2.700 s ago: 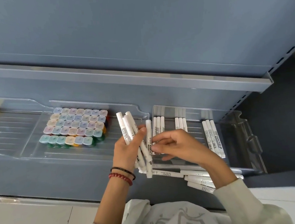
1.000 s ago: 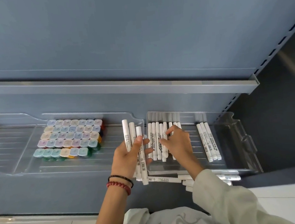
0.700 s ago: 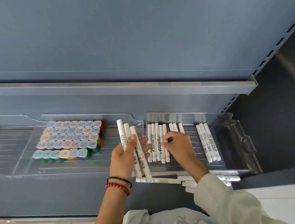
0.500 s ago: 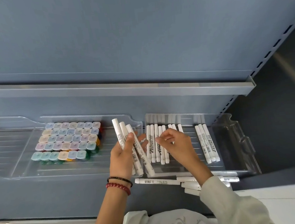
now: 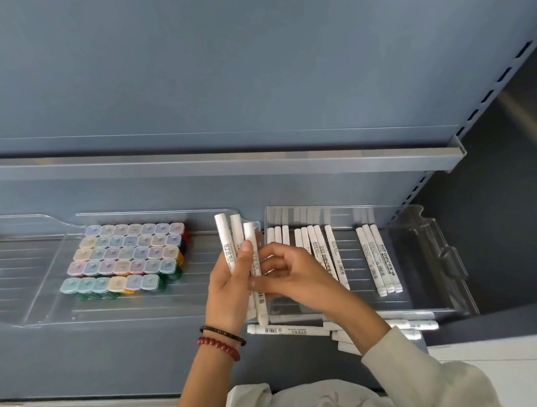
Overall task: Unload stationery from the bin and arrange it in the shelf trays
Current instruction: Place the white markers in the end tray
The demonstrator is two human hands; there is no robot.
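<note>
The person's left grip (image 5: pixel 229 288) holds three white markers (image 5: pixel 236 235) in a fan, the right grip (image 5: pixel 296 272) pinches the rightmost, and rows of markers (image 5: pixel 377 258) lie in the clear tray (image 5: pixel 421 255) beside pastel-lidded boxes (image 5: pixel 129 257).

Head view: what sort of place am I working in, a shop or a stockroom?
Most likely a stationery shop's display shelving: a blue-grey metal shelf with slotted uprights, and clear plastic trays, one holding rows of white markers, another small pastel-lidded boxes.
</note>
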